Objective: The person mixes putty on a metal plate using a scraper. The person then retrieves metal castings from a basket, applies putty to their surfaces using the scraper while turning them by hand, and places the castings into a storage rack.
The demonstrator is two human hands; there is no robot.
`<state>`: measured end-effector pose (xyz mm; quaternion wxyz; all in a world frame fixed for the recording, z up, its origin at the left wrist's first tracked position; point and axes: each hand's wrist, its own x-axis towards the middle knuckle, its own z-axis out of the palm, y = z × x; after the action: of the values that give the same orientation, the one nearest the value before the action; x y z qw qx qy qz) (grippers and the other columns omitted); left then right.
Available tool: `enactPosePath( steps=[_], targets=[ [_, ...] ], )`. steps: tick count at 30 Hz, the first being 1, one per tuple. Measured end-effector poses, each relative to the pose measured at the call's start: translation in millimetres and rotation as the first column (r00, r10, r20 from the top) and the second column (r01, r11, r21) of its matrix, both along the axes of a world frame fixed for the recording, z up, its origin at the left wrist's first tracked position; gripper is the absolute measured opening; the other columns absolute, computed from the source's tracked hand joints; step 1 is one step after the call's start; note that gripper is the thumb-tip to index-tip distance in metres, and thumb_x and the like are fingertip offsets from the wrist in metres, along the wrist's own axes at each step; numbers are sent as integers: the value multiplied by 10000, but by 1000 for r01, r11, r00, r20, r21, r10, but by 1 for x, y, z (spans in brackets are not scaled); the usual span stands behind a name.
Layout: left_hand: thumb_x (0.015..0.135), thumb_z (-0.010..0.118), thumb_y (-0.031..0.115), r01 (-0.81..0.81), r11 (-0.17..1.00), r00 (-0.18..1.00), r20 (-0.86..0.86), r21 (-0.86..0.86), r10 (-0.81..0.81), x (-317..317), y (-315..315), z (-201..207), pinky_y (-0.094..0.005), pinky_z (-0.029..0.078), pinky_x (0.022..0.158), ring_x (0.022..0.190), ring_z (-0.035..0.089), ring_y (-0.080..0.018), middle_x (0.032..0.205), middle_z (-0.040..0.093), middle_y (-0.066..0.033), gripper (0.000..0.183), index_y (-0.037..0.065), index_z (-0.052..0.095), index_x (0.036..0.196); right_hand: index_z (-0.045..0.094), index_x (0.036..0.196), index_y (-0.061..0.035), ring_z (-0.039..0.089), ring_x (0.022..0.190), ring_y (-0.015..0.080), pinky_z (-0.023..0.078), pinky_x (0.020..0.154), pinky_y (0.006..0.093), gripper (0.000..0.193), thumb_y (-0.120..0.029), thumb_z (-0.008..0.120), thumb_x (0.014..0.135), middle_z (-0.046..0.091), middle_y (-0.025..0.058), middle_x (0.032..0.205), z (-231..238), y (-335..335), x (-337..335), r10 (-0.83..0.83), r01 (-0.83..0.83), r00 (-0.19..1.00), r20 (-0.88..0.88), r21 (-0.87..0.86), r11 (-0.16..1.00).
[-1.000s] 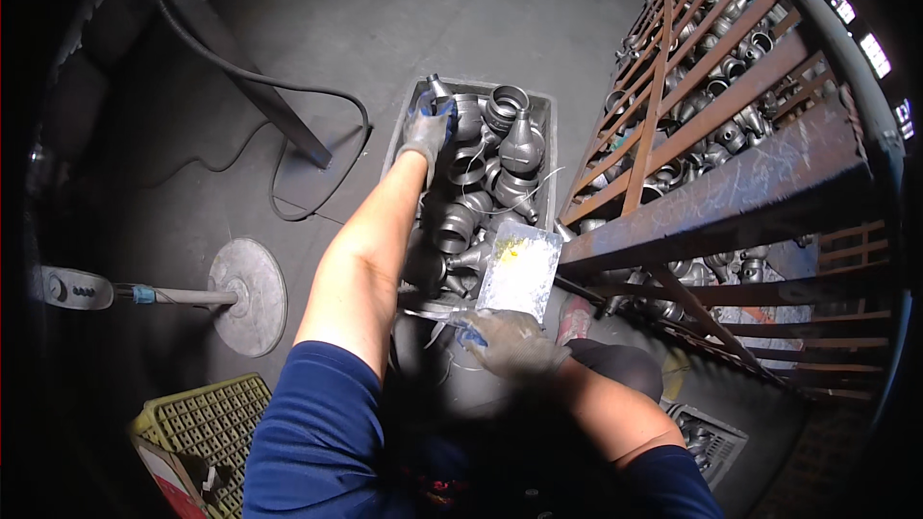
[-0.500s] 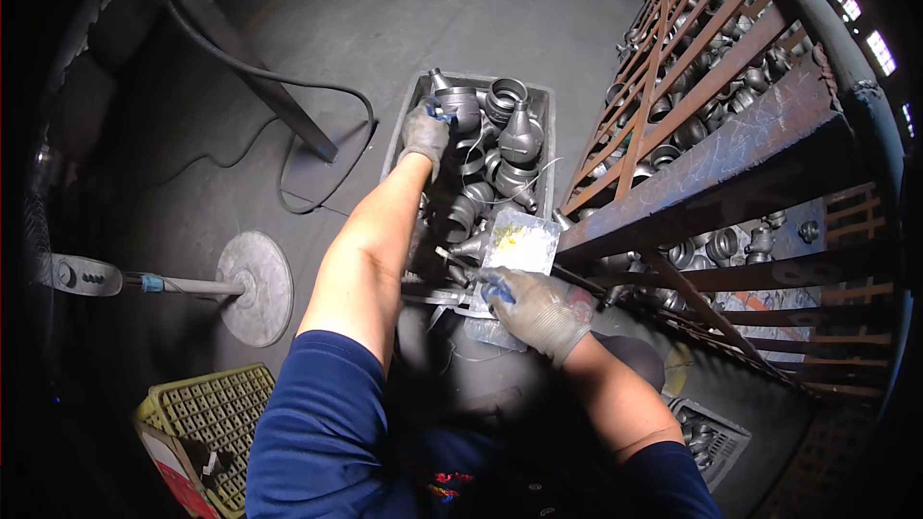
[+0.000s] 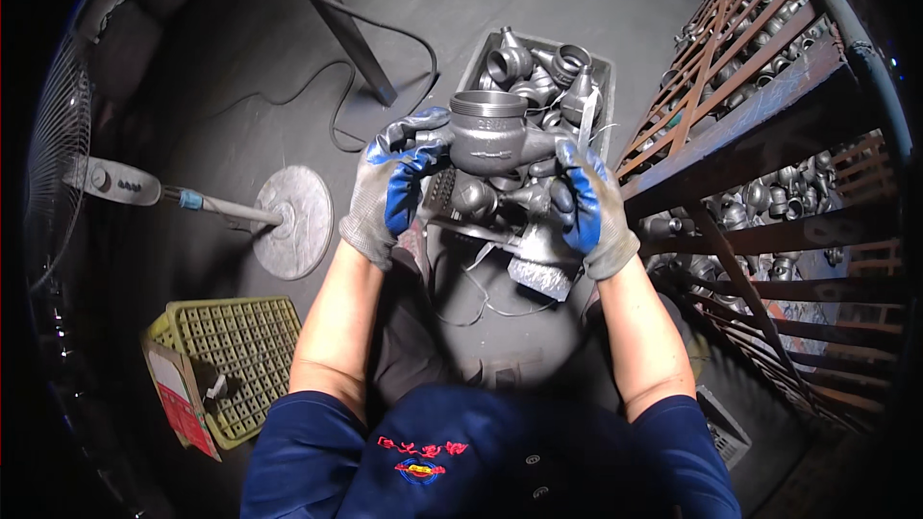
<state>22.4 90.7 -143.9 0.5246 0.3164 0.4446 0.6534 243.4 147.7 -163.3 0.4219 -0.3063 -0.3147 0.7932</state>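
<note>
A dark grey metal pipe fitting, with a wide threaded collar on top and a tapered spout to each side, is held up in front of me. My left hand, in a grey glove with a blue palm, grips its left end. On the right, my right hand, gloved the same way, closes round the other spout. Beneath and beyond them, a grey plastic crate is heaped with several similar fittings. Below the held piece, by the near end of the crate, lies a pale, scuffed flat plate, partly hidden by my right hand.
A rusty barred metal cage full of fittings stands close on the right. To the left are a fan's round base, a metal post with a loose black cable, and a yellow-green crate with cardboard.
My left hand has come back from the crate with a fitting raised in it. The right hand has left the pale plate and now holds the fitting too. My view has shifted.
</note>
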Motion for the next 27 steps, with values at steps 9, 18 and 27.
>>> enactPosePath(
  steps=[9,18,27],
  targets=[
    [877,441,4,48,995,827,563,-87,9,0,-12,-56,-302,545,710,842,616,-197,1024,601,-134,323,-14,470,1198,576,1040,-12,546,597,67,442,516,186,200,-109,602,867,602,29,760,-19,-7,-18,-164,122,968,191,214,969],
    [915,454,36,63,979,995,86,-195,-47,14,-7,-46,-306,472,904,1030,572,-199,1171,546,-102,324,30,453,1239,653,977,-15,577,695,72,480,654,227,289,-112,746,721,666,28,810,-11,0,-13,-255,11,859,444,481,876],
    [816,553,-33,373,900,848,-312,-224,-429,7,-18,-40,-265,451,887,1021,540,-130,1160,570,-93,389,-12,530,1203,663,990,-40,592,796,130,464,759,273,336,-148,752,684,653,71,878,10,0,-7,-203,-324,702,683,560,763]
  ],
)
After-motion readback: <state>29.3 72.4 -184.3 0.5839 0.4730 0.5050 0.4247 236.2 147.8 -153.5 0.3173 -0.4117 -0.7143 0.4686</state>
